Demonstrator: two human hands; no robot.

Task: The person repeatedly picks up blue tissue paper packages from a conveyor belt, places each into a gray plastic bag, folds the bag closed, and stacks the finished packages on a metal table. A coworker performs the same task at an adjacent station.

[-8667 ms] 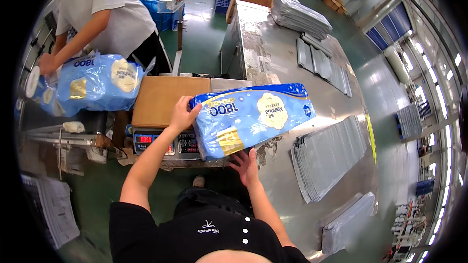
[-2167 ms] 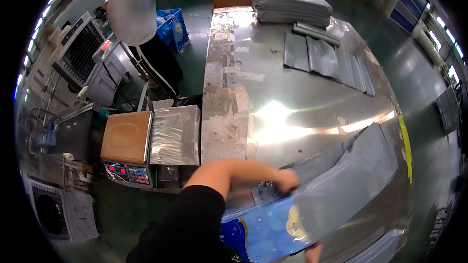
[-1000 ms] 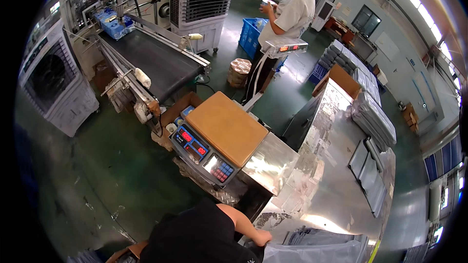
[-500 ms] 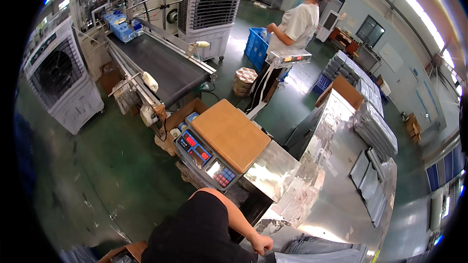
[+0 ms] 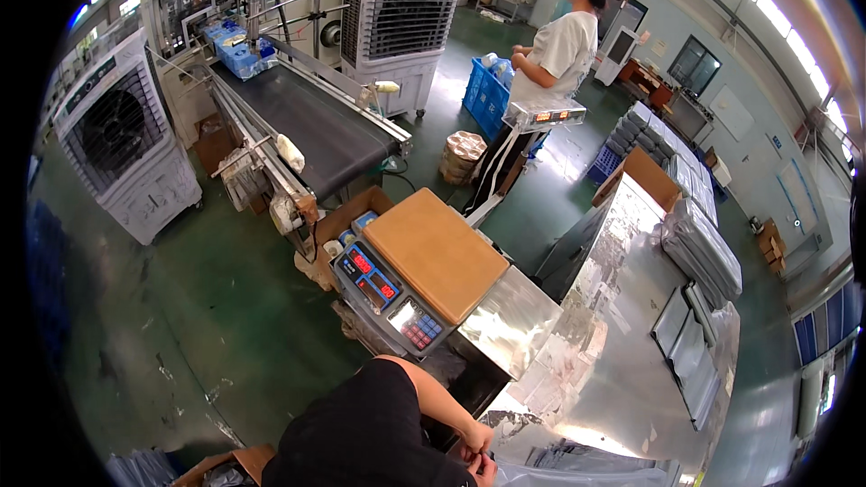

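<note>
Red digits lit on scale panel [image 5: 390,300] and raised readout [image 5: 546,115]; blue wall sign [image 5: 776,142] too small to read.

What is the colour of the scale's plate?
The plate is orange-brown, seen best in the head view.

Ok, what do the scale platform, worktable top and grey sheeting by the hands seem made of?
Scale platform: smooth, even tan; probably plastic, possibly painted metal.
Worktable top: likely sheet metal, from its bright glare; scuffed finish.
Grey sheeting: apparently thin plastic film, judging by its soft sheen.
</note>
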